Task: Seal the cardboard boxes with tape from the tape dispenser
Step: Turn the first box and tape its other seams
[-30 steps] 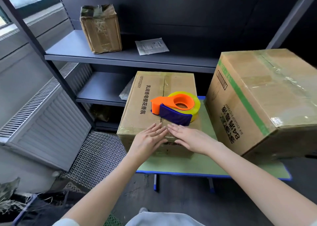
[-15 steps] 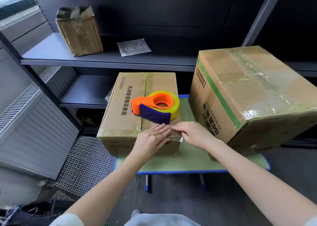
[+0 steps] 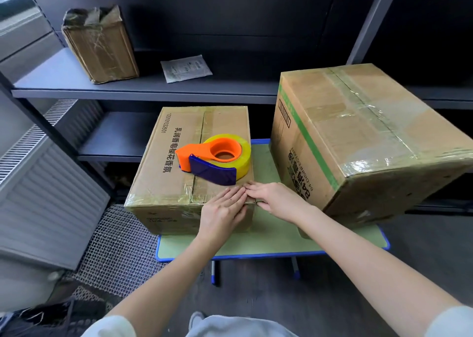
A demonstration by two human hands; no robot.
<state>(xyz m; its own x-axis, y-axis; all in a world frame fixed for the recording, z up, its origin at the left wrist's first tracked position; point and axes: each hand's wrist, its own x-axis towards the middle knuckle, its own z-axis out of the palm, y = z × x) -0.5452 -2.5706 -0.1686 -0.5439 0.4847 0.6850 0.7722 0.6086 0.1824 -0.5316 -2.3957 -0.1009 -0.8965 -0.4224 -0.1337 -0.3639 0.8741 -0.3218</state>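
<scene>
Left hand (image 3: 222, 210) and right hand (image 3: 277, 201), fingers (image 3: 235, 195) straight, press the small brown cardboard box (image 3: 166, 180) at its 5 o'clock corner (wrinkled clear tape (image 3: 188, 195)); uneven rubbing could trap creases.

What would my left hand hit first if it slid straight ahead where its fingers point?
Probably the tape dispenser on the cardboard box, just past the left hand, though depth is unclear.

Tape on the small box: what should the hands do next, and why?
Probably press the tape down: left hand and right hand meet at the near right corner of the smaller cardboard box, and the tape dispenser lies on top.
</scene>
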